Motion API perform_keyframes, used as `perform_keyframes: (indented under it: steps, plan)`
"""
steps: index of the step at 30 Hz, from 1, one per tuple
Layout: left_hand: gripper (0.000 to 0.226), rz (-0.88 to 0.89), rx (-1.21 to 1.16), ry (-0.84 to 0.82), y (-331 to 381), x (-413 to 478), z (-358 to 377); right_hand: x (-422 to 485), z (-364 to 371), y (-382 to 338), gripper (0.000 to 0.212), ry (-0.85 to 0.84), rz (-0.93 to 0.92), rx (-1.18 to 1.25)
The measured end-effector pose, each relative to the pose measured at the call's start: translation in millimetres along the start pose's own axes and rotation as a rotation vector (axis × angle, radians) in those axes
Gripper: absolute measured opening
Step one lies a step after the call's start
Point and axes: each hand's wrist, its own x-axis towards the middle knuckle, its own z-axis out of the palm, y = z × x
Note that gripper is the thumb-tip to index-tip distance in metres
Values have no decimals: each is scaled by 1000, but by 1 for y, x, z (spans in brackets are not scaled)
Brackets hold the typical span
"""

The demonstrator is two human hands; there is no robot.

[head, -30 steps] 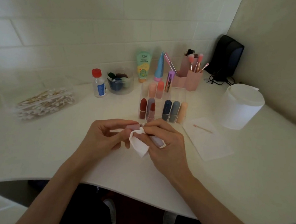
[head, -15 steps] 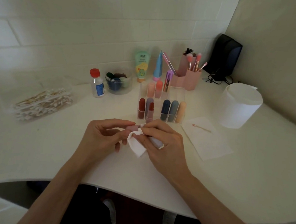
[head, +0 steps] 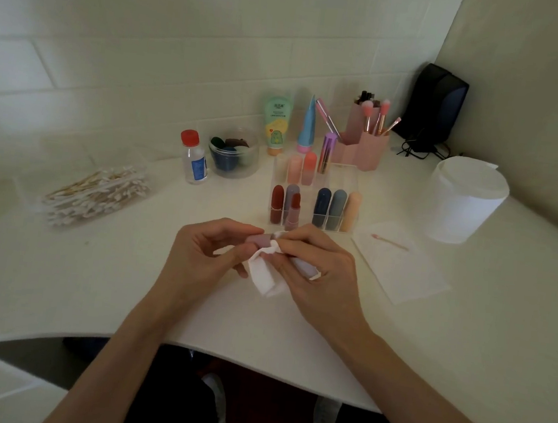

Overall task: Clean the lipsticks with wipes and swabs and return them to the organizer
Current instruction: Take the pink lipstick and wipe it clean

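Fingers (head: 231, 226) of the left hand (head: 202, 255) are curled around one end of a mauve lipstick (head: 258, 240), which is held just above the table (head: 91, 277), near the front of the clear organizer (head: 351, 184). The fingers (head: 302, 239) of the right hand (head: 319, 277) are closed on a white wipe (head: 264, 277), which is pressed around the other part of the tube. Compared with one second ago, almost nothing is changed. Both grips are kept, and only the wipe is shifted a little on the tube, its loose corner hanging below. The wiping step is therefore judged to be still in progress, and the lipstick is not yet returned. An uncapped lipstick (head: 294, 209) is also seen at the organizer's front; whether it stands inside cannot be told.
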Motion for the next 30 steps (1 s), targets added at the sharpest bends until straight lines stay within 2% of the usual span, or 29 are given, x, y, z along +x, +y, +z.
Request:
perform_keyframes:
  steps: [6, 12, 15, 19, 24, 27, 30]
  plan:
    - [34, -158, -38, -122, -1, -1, 1, 1, -4, 0, 14, 23, 6, -3]
    - [23, -67, 23, -21, 3, -3, 4, 2, -2, -1, 15, -3, -12, -31]
    - [23, -15, 56, -37, 5, -2, 5, 2, -4, 0, 13, 1, -5, -29]
    - [35, -115, 51, -40, 1, -2, 5, 2, -4, -1, 15, 11, -32, -28]
    - [20, -9, 67, -22, 1, -2, 4, 1, -3, -1, 13, -16, -17, -20]
    - [24, 56, 117, 24, -2, -2, 1, 2, -4, -1, 16, -34, 19, 6]
    - [23, 34, 79, -19, 2, -2, 3, 2, -6, -2, 14, -7, 4, -26]
